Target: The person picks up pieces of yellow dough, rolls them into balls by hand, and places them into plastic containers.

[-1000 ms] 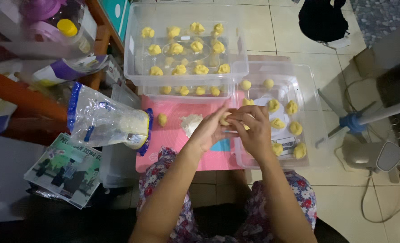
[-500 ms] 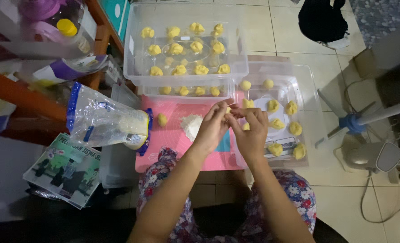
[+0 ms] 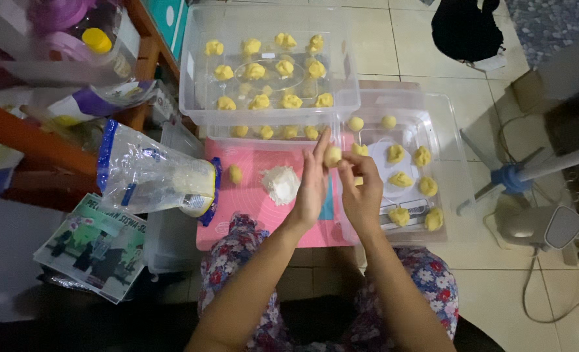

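Dough ball [image 3: 332, 155] sits pinched between the fingertips of the left hand [image 3: 312, 189] and right hand [image 3: 361, 192], above the pink mat [image 3: 250, 195]; squeezing unevenly could crack it or drop it onto the flour pile [image 3: 281, 184].

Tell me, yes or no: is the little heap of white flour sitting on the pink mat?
Yes, the heap of white flour lies directly on the pink mat, just left of the left hand.

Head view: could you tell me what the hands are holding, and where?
A small yellow dough ball, pinched between the fingertips of left hand and right hand.
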